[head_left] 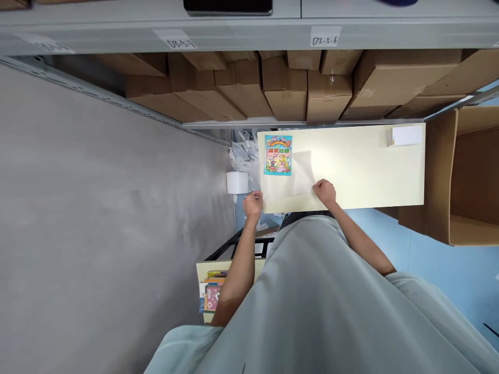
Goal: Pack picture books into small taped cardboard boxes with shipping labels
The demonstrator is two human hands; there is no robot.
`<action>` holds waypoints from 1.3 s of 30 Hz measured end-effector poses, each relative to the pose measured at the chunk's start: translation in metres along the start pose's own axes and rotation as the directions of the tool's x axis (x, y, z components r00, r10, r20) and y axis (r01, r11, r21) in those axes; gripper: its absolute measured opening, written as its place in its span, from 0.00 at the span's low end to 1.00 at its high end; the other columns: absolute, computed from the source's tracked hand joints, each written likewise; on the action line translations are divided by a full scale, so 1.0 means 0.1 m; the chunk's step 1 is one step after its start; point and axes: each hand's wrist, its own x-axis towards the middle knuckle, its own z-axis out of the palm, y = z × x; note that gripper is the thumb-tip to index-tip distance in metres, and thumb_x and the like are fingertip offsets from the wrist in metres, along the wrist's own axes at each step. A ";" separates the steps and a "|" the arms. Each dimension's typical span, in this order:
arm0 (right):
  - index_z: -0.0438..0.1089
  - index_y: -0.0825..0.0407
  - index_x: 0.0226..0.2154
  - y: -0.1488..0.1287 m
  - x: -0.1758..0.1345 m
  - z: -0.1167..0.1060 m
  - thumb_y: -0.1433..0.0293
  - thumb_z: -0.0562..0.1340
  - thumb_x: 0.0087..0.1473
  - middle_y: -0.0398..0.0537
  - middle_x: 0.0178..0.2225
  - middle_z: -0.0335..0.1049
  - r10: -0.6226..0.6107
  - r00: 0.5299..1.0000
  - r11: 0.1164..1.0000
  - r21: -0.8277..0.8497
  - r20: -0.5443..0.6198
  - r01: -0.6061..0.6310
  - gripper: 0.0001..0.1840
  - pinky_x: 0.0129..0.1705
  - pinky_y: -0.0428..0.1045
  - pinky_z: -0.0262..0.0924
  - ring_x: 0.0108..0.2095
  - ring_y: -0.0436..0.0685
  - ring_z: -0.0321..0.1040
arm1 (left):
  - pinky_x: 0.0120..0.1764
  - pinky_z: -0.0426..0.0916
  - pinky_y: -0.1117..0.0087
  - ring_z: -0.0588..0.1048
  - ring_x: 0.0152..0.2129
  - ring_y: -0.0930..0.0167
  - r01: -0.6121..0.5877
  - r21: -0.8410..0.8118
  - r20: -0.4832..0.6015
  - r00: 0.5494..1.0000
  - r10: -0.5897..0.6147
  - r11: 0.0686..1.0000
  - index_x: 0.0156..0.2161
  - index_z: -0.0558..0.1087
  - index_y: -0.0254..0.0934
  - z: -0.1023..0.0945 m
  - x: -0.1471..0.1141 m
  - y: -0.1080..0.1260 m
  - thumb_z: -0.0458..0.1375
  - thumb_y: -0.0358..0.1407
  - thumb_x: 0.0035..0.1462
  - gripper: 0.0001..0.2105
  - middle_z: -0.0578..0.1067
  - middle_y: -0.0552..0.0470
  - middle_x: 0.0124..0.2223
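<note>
A thin, pale translucent sheet [302, 174] lies over the left part of a cream tabletop [366, 176]. My right hand [325, 193] is closed in a pinch at the sheet's right edge. At the table's left edge, my left hand [253, 204] is also closed, its fingertips at what looks like the sheet's other side; the sheet is hard to make out there against the cream surface. Just beyond the sheet, a colourful children's picture book [278, 156] with a blue border lies cover up, beside the sheet's upper part.
A small white box [406, 136] stands at the table's far right corner. An open cardboard box [432, 176] is to the right. Shelving with brown cartons [286, 96] rises behind. On the left are a white roll [237, 183], crumpled plastic and a lower stand with books [213, 297].
</note>
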 end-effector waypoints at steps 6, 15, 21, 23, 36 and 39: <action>0.72 0.46 0.29 0.19 -0.27 -0.26 0.66 0.63 0.53 0.46 0.34 0.81 -0.081 0.996 0.956 0.279 -0.029 0.086 0.04 0.42 0.51 0.69 0.37 0.60 0.77 | 0.47 0.73 0.60 0.79 0.34 0.60 -0.133 0.002 0.038 0.990 0.133 0.991 0.40 0.82 0.39 -0.15 -0.21 0.15 0.62 0.40 0.60 0.09 0.84 0.44 0.38; 0.70 0.46 0.27 0.48 -0.21 -0.88 0.61 0.64 0.50 0.41 0.23 0.73 -0.147 0.979 0.833 0.516 -0.143 0.200 0.07 0.37 0.51 0.70 0.28 0.58 0.74 | 0.42 0.73 0.66 0.78 0.33 0.65 -0.149 -0.077 0.014 0.988 0.151 0.986 0.43 0.81 0.36 -0.18 -0.45 0.43 0.60 0.43 0.59 0.13 0.83 0.48 0.37; 0.70 0.47 0.26 1.01 -0.25 -1.46 0.62 0.65 0.48 0.39 0.21 0.69 -0.101 0.981 0.833 0.526 -0.164 0.173 0.07 0.34 0.50 0.67 0.26 0.56 0.73 | 0.40 0.72 0.67 0.77 0.32 0.66 -0.160 -0.144 0.098 0.980 0.175 0.977 0.41 0.81 0.37 0.15 -0.87 0.86 0.61 0.42 0.60 0.11 0.83 0.48 0.37; 0.70 0.47 0.26 1.21 -0.30 -1.67 0.63 0.64 0.47 0.39 0.21 0.69 -0.089 0.980 0.831 0.529 -0.179 0.172 0.06 0.33 0.50 0.66 0.26 0.56 0.73 | 0.39 0.72 0.67 0.77 0.31 0.67 -0.169 -0.177 0.117 0.974 0.191 0.970 0.41 0.81 0.37 0.27 -1.05 1.04 0.61 0.42 0.60 0.11 0.83 0.48 0.37; 0.70 0.48 0.30 2.18 -0.53 -2.75 0.66 0.65 0.50 0.38 0.24 0.70 -0.101 0.879 0.757 0.537 -0.467 0.372 0.05 0.33 0.48 0.66 0.27 0.53 0.71 | 0.41 0.75 0.68 0.78 0.34 0.69 -0.354 -0.383 0.102 0.902 0.420 0.853 0.41 0.81 0.39 0.62 -1.97 2.15 0.64 0.46 0.64 0.12 0.83 0.49 0.41; 0.69 0.48 0.28 2.26 -0.70 -3.01 0.65 0.66 0.50 0.39 0.27 0.69 -0.133 0.785 0.741 0.466 -0.605 0.484 0.05 0.33 0.48 0.65 0.29 0.52 0.69 | 0.43 0.75 0.68 0.79 0.36 0.69 -0.420 -0.417 0.087 0.864 0.495 0.806 0.40 0.81 0.40 0.57 -2.17 2.38 0.64 0.46 0.66 0.12 0.82 0.50 0.40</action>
